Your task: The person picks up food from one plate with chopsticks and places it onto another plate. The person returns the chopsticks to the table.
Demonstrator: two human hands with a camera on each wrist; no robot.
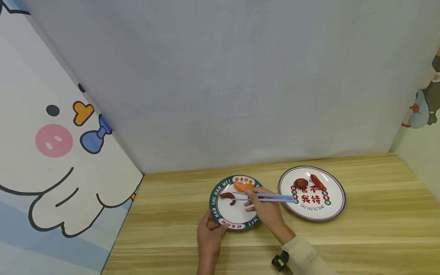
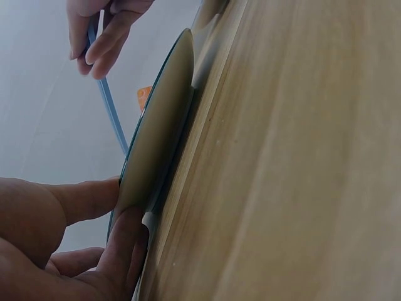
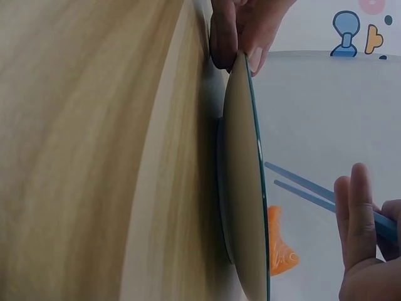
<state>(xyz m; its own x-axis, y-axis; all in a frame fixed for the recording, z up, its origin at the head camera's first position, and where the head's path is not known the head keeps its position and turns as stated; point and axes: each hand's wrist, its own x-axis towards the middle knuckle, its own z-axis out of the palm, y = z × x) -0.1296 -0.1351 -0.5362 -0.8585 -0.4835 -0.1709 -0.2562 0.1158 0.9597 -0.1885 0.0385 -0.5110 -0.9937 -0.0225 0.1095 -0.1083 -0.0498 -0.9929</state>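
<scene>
My left hand (image 1: 209,238) pinches the near left rim of a white plate (image 1: 237,215) with a green lettered border. In the right wrist view, its thumb and fingers (image 3: 225,44) lie on either side of that rim. Over the plate, my right hand (image 1: 269,214) holds a pair of light blue chopsticks (image 1: 282,198). Their tips point left, right at a curled dark red shrimp-like piece (image 1: 227,196). An orange ridged piece (image 1: 243,186) lies at the plate's far side, partly behind the right hand. The right wrist view shows the chopsticks (image 3: 302,182) slightly apart at the tips.
To the right stands a second plate (image 1: 335,204) with red lettering, bearing a brown oval piece (image 1: 300,183) and a red sausage-like piece (image 1: 317,182). Both plates sit on a wood-grain table (image 1: 165,214). Behind it rises a pale wall (image 1: 240,95), with a cartoon-printed panel (image 1: 68,172) at left.
</scene>
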